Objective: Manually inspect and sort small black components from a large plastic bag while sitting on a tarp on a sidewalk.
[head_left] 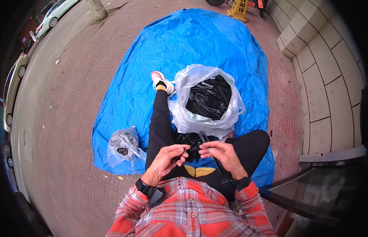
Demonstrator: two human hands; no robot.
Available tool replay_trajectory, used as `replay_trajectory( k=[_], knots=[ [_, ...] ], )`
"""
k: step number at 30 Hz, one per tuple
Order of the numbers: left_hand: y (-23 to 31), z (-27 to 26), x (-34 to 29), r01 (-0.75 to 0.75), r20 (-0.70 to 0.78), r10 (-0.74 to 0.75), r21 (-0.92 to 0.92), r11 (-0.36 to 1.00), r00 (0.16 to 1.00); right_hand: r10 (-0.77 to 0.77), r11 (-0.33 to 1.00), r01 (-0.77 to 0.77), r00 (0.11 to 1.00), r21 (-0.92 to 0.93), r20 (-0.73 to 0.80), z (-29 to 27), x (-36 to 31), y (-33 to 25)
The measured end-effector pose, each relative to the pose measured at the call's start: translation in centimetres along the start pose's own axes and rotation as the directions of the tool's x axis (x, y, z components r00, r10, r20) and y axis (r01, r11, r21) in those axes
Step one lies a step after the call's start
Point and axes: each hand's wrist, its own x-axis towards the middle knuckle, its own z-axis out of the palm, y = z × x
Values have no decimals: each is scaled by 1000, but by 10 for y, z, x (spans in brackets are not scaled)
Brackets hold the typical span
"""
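Observation:
My left hand (166,161) is closed, its thumb and index finger pinching a small dark ring-like piece (184,151); more small dark pieces show under the fingers. Just to the right, my right hand (226,157) grips a long, flat black plastic strip (204,137) that slants past the fingers toward the wrist. The two hands are close together but apart, above my lap. Between my legs lies a heap of black pieces (190,139), partly hidden by the hands. Beyond it stands a large clear plastic bag (183,85), its mouth wide, filled with similar long black strips (209,96).
Under everything spreads a blue tarp (199,35) on red brick paving (73,118). A small clear bag of dark bits (123,146) sits left of my leg. At right are a tiled wall (326,87) and a dark-framed panel (310,189). A yellow floor sign (238,10) stands beyond the tarp.

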Motion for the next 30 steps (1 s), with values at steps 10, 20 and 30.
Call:
replay_trajectory(
  k=[10, 20, 30],
  knots=[
    [4, 9, -10, -100, -2, 101, 60, 993, 995, 103, 967, -111, 994, -229, -46, 13, -13, 20],
    [-2, 9, -5, -88, 53, 85, 76, 993, 995, 213, 973, -216, 976, 78, 52, 22, -15, 16],
    [12, 7, -21, -140, 52, 131, 242, 960, 990, 219, 964, -238, 963, 115, 153, 37, 1, 0]
  ],
)
